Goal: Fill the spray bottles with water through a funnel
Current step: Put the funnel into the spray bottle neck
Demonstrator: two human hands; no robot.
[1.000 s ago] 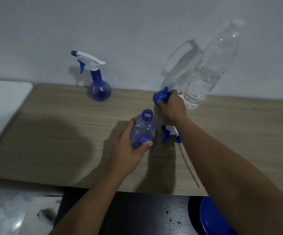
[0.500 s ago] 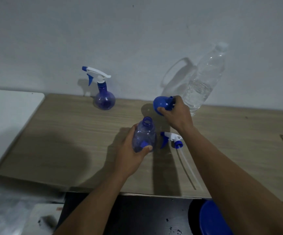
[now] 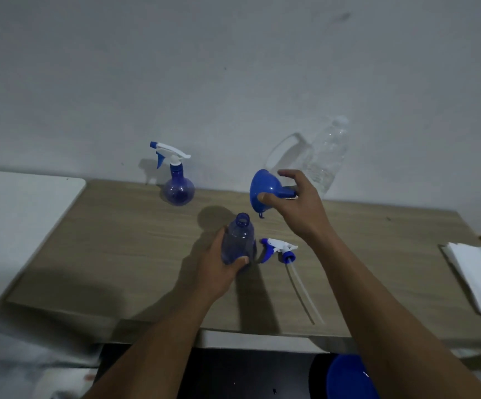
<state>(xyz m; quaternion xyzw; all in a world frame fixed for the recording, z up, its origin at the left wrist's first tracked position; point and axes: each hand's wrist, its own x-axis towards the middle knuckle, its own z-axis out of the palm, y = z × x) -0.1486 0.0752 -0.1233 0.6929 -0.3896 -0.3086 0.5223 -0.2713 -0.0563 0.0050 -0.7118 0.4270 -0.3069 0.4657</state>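
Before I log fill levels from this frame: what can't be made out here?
Head view only.
- Clear water bottle: level blurred against the wall, base partly behind the right hand.
- Funnel: spout tip hidden behind that hand.
- Open spray bottle: base covered by the left hand.
- Blue round object: cut off by the bottom edge.

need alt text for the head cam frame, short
The right hand holds a blue funnel sideways in the air, not yet on the uncapped spray bottle that the left hand grips on the wooden table. A trigger head lies beside it; a capped spray bottle and a clear water bottle stand by the wall.
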